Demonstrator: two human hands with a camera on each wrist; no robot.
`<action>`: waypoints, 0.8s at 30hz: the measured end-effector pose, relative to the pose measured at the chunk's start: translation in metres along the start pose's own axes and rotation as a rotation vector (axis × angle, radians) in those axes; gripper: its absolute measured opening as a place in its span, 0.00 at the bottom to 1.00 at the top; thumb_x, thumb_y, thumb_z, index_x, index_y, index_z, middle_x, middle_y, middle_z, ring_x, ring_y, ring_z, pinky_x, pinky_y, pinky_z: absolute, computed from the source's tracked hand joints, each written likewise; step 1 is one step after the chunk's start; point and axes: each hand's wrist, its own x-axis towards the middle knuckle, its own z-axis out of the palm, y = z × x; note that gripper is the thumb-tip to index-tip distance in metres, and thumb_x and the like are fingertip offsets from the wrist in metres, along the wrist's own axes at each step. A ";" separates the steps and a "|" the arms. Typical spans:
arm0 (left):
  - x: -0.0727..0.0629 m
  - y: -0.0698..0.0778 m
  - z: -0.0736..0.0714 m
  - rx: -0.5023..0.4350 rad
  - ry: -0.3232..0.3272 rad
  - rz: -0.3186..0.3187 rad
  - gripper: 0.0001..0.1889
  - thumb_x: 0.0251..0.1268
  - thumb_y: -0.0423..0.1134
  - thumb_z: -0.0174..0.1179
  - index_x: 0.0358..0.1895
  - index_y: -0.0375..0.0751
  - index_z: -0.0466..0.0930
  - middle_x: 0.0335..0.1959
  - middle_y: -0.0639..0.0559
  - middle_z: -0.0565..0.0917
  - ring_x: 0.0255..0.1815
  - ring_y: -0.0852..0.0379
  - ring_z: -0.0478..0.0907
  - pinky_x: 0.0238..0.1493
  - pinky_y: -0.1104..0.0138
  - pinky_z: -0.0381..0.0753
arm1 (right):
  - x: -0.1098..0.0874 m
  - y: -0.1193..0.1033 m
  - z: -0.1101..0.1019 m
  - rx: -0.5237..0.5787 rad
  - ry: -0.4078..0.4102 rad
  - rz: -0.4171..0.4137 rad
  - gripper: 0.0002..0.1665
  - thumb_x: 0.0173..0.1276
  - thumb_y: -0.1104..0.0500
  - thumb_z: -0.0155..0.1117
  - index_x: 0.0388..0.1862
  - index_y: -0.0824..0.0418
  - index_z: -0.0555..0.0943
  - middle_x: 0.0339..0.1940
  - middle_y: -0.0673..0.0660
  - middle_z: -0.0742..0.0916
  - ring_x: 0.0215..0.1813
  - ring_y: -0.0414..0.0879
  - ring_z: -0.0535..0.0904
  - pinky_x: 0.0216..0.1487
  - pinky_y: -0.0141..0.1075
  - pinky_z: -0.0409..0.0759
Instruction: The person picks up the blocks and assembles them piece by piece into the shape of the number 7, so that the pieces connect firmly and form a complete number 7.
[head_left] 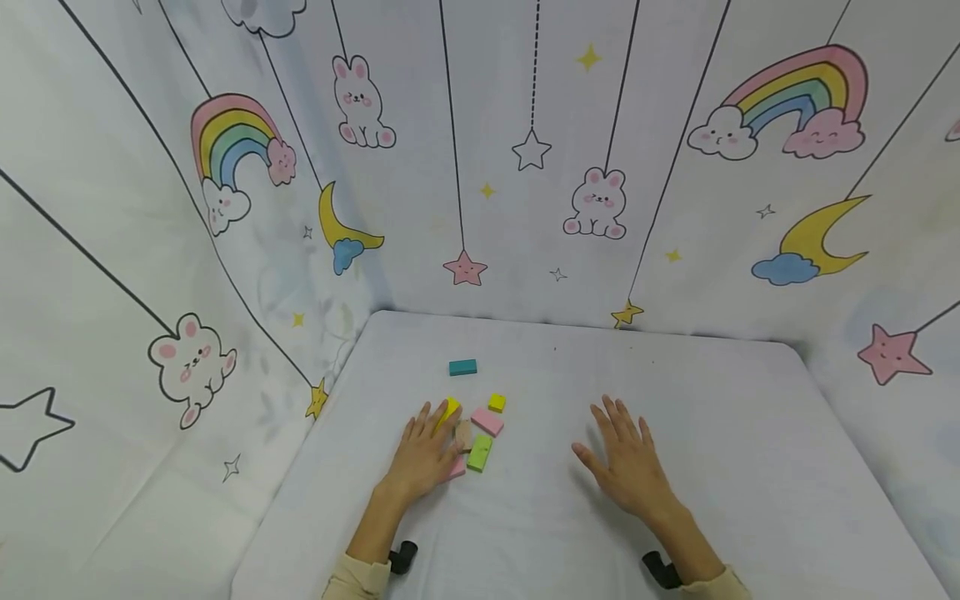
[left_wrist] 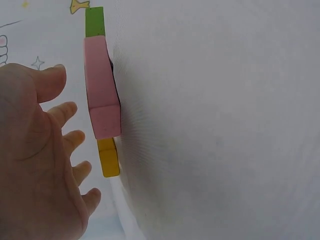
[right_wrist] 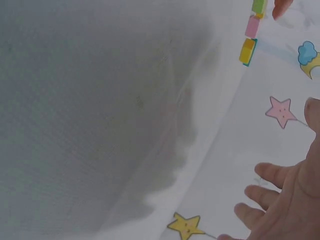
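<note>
Over a loose group of small coloured blocks hovers my left hand (head_left: 423, 458), fingers spread and holding nothing. Beneath or beside it lie a yellow block (head_left: 448, 411), a natural wood block (head_left: 463, 435) and a pink block (head_left: 456, 469), each partly hidden by the hand. Right of these are a green block (head_left: 480, 453), a second pink block (head_left: 487, 422) and a small yellow cube (head_left: 497, 403). In the left wrist view a pink block (left_wrist: 102, 85) is closest to the palm. My right hand (head_left: 630, 471) is spread above the tablecloth, apart from the blocks.
A teal block (head_left: 462, 367) lies farther back from the group. White cloth covers the table (head_left: 720, 433). A printed fabric wall (head_left: 420, 167) with rainbows, bunnies and stars rises behind the table and along its sides. Each wrist carries a black camera mount (head_left: 403, 557).
</note>
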 end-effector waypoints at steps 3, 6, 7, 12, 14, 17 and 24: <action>-0.001 0.000 0.001 -0.007 -0.007 0.006 0.33 0.83 0.56 0.48 0.84 0.51 0.59 0.85 0.44 0.56 0.85 0.36 0.45 0.80 0.36 0.49 | 0.001 -0.005 0.001 0.007 -0.012 -0.020 0.50 0.77 0.29 0.53 0.84 0.59 0.59 0.86 0.62 0.58 0.86 0.62 0.48 0.80 0.66 0.44; -0.001 0.000 0.001 -0.019 -0.007 0.024 0.32 0.83 0.55 0.48 0.83 0.48 0.60 0.84 0.43 0.57 0.85 0.34 0.46 0.79 0.36 0.49 | 0.002 -0.011 0.001 0.022 -0.020 -0.041 0.50 0.77 0.29 0.53 0.84 0.59 0.60 0.86 0.61 0.59 0.86 0.61 0.49 0.81 0.65 0.43; -0.001 0.000 0.001 -0.028 -0.005 0.030 0.32 0.83 0.54 0.48 0.82 0.47 0.61 0.84 0.42 0.57 0.84 0.34 0.47 0.79 0.35 0.50 | 0.002 -0.013 0.001 0.026 -0.024 -0.048 0.49 0.77 0.29 0.53 0.84 0.58 0.61 0.86 0.60 0.59 0.86 0.61 0.49 0.81 0.64 0.44; -0.002 0.001 0.001 -0.022 -0.035 0.037 0.31 0.83 0.54 0.48 0.82 0.48 0.61 0.84 0.43 0.57 0.84 0.34 0.47 0.79 0.36 0.50 | 0.004 -0.023 0.002 0.036 -0.041 -0.081 0.48 0.76 0.28 0.54 0.82 0.58 0.65 0.86 0.58 0.61 0.86 0.57 0.51 0.81 0.64 0.47; -0.002 0.000 0.002 -0.007 -0.051 0.034 0.31 0.84 0.55 0.46 0.83 0.50 0.60 0.85 0.45 0.56 0.85 0.35 0.46 0.79 0.37 0.50 | 0.005 -0.027 0.004 0.032 -0.042 -0.095 0.48 0.75 0.29 0.56 0.81 0.58 0.67 0.85 0.57 0.62 0.86 0.56 0.52 0.81 0.64 0.48; -0.002 -0.001 0.003 0.008 -0.064 0.028 0.31 0.85 0.55 0.44 0.83 0.52 0.60 0.85 0.46 0.55 0.85 0.36 0.46 0.79 0.37 0.51 | 0.008 -0.032 0.005 0.032 -0.039 -0.123 0.45 0.73 0.32 0.62 0.77 0.59 0.72 0.83 0.58 0.66 0.85 0.56 0.55 0.81 0.62 0.50; -0.003 0.001 0.004 0.016 -0.076 0.023 0.30 0.83 0.54 0.47 0.82 0.52 0.62 0.85 0.45 0.57 0.85 0.36 0.47 0.79 0.37 0.52 | 0.011 -0.046 0.010 0.075 -0.032 -0.152 0.35 0.68 0.42 0.74 0.67 0.58 0.81 0.75 0.57 0.77 0.79 0.55 0.68 0.79 0.55 0.63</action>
